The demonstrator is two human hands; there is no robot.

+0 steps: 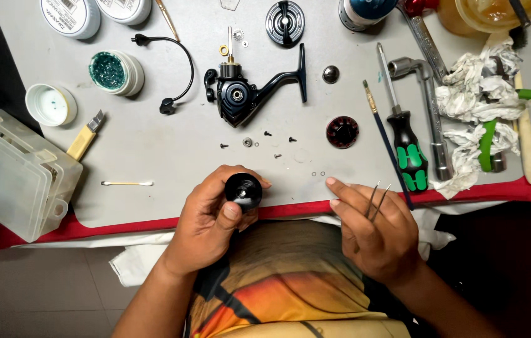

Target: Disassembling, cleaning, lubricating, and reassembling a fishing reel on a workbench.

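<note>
My left hand (212, 216) grips a round black reel part (244, 189) at the near edge of the grey work mat (171, 144), thumb on its rim. My right hand (372, 225) holds thin metal tweezers (377, 200) between its fingers, and its index fingertip rests on the mat near two tiny rings (318, 174). The black fishing reel body (240, 94) with its handle arm lies in the middle of the mat. Small screws and a washer (248, 143) are scattered just in front of it. A black and red round knob part (342, 132) sits to the right.
A green-handled screwdriver (406, 147), thin brush (384, 134), socket wrench (431, 106) and crumpled tissues (478, 100) lie right. Open grease pot (115, 72), lid (51, 104), black bail wire (175, 66), utility knife (85, 139), cotton swab (126, 183) and clear plastic box (12, 172) lie left. Black spool (284, 23) at back.
</note>
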